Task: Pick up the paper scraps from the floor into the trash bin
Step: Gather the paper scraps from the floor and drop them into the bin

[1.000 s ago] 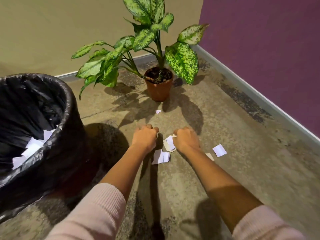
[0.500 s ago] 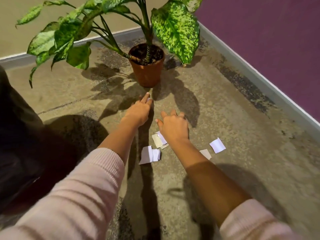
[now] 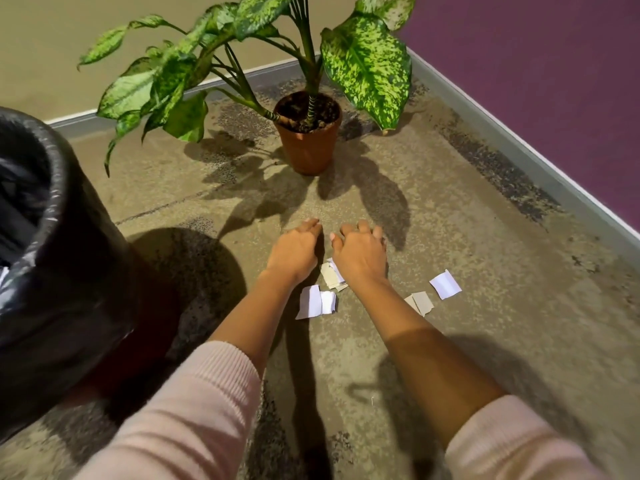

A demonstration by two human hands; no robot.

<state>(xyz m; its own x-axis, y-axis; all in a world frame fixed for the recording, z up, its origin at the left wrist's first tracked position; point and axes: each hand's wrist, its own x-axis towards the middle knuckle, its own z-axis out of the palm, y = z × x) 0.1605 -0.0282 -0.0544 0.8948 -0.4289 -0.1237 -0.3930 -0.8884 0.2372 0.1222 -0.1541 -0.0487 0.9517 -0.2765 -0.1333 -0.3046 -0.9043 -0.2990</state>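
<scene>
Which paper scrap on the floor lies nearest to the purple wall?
The lone white scrap, farthest right. The beige scrap lies just left of it; the white pair and the small pile lie further left.

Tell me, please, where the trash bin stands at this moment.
In the head view the trash bin stands at the left edge, left of the left hand and nearer the camera than the potted plant.

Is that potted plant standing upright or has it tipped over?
Upright: the terracotta pot stands flat on the concrete floor, its rim level and soil showing inside.
</scene>
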